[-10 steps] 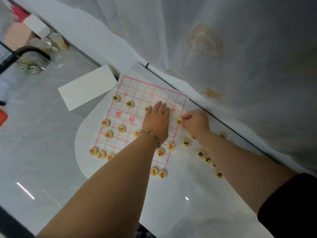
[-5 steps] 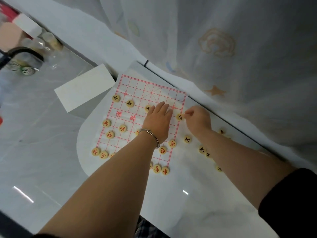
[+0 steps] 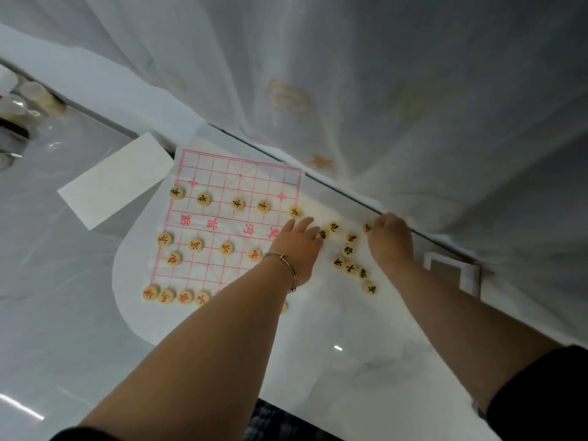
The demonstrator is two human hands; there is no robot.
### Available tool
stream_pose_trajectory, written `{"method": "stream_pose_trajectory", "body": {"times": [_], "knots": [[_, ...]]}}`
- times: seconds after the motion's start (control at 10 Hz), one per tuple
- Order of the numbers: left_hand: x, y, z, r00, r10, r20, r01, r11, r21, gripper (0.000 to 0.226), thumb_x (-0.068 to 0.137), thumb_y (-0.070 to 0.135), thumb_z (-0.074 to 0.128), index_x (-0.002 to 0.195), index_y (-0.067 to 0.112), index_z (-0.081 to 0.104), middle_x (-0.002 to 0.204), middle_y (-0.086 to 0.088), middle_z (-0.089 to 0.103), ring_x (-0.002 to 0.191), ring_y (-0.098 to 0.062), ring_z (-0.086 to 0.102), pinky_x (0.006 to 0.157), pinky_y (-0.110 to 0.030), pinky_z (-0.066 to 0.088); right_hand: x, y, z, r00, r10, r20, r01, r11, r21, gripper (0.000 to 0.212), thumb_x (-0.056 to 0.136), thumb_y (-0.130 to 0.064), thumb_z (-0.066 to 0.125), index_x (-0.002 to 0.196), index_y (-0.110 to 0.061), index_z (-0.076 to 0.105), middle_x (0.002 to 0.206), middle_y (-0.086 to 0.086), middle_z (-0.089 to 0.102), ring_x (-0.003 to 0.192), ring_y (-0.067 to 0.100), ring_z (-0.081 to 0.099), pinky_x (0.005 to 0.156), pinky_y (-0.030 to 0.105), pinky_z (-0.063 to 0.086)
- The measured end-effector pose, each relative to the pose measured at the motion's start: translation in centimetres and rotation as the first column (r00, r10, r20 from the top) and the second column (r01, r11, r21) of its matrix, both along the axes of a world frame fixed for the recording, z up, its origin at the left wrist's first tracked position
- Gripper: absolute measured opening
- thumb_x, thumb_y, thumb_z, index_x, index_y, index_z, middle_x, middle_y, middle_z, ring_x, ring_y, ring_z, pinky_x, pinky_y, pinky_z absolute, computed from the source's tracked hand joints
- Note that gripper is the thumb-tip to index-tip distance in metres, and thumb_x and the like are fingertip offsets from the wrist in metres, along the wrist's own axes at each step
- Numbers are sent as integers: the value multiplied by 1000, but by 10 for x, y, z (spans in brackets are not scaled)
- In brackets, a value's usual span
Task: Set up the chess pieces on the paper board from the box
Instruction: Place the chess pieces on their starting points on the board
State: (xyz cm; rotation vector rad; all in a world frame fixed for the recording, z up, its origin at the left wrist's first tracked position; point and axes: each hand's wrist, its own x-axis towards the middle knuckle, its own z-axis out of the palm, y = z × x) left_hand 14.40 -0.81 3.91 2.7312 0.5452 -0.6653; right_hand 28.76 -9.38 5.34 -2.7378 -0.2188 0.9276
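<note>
paper board [image 3: 241, 173] on white table [image 3: 79, 313], pieces in rows on it. loose black pieces [image 3: 348, 249] just right of board, between hands. left hand [image 3: 297, 246] at board's right edge, fingers straight, relaxed. right hand [image 3: 389, 240] beside far table edge, fingertips pinching single piece [image 3: 368, 227].
</note>
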Motion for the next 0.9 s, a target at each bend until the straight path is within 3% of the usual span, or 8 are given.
{"method": "stream_pose_trajectory", "body": {"times": [0.1,0.2,0.3,0.4,0.5,0.7,0.8,0.9], "knots": [[4,-8,-1,998,65,11,-65,996,53,43,86,16,53,129,12,47,133,-6,44,125,-24,36,102,-35,35,-7,-22,-10,993,118,-1,-115,967,-229,35,96,-13,36,127,0,43,127,21,52,113,36,54,90,37,47],[9,-19,7,994,104,-24,-103,994,44,37,85,13,53,121,9,50,120,-8,49,112,-24,44,91,-32,42,-17,-45,-20,986,138,-93,-157,956,-248,36,99,-29,33,121,-2,38,105,15,58,87,34,65,65,35,57],[13,-26,4,982,179,-62,-182,982,-45,35,84,5,53,119,6,52,118,-10,49,110,-24,47,86,-31,45,-26,-55,-25,987,85,-140,-106,983,-148,34,99,-30,35,116,-2,42,75,4,45,63,22,56,44,29,48],[17,-35,4,964,257,-75,-266,951,-158,31,85,0,50,115,4,53,117,-11,50,106,-25,50,84,-31,47,-24,-53,-29,990,-75,-119,77,997,12,24,99,-25,36,103,-3,44,75,5,49,62,17,54,55,27,49],[19,-38,3,939,333,-84,-343,909,-235,30,87,2,45,116,5,53,119,-10,49,104,-29,55,84,-32,48,-15,-44,-34,998,42,-39,-42,999,-7,23,96,-22,42,109,-5,50,101,16,60,88,29,64,79,34,55],[18,-34,-4,893,445,-59,-441,845,-303,40,89,5,39,125,8,55,126,-10,56,113,-27,55,95,-33,46,18,-43,-24,997,47,59,-50,998,50,34,91,-2,39,124,-7,47,123,16,55,108,35,57,91,40,50],[15,-36,-7,866,495,-64,-486,808,-333,40,90,8,38,126,12,57,126,-9,58,113,-27,56,95,-31,48,29,-48,-28,984,172,36,-174,983,61,50,85,6,45,133,-8,44,135,15,45,119,33,50,95,35,44],[13,-36,-9,865,499,-52,-481,795,-369,41,91,8,38,126,12,58,126,-10,59,114,-27,56,96,-33,48,28,-48,-35,957,289,-17,-286,954,93,45,84,4,50,126,-10,50,130,14,43,112,30,52,88,31,44]]}}
